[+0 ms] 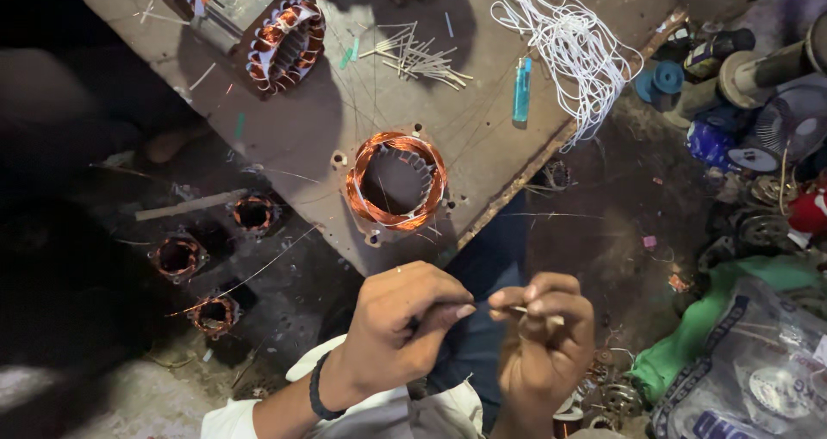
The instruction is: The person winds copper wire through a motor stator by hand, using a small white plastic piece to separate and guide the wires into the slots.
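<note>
Off the desk's left edge, down on the dark floor, lie three small copper-wound stators (178, 256), well apart from the hands. On the desk (284, 137) itself, near its far left corner, sits a wound stator with white sleeving (286, 44), and close to the near corner a larger stator ring (396, 180) with bright copper coils lies flat, its centre open.

Below that corner the left hand (398, 329) (a dark band on its wrist) has its grip pinched closed, thumb against forefinger, on a thin strand of wire (482, 305) that runs across to the right hand (543, 327). The right grip is likewise closed, fingertips nipping the other end, where a pale sliver (538, 314) pokes out; whether that is sleeving or a small tool I cannot tell. The wire is held in the air in front of the person, above a dark blue lap, not touching the desk.

My judgement: the strand is very light, springy and easily kinked, with slick enamel, so it wants a fingertip pinch near the working end, with little pull.

Further right on the desk lie a scatter of pale slivers (418, 58), a blue lighter (522, 90) and a loose tangle of white sleeving (564, 43) near the right edge. Beyond that edge are spools (659, 79), a small fan (788, 120), green cloth (732, 318) and a plastic bag (758, 370)
</note>
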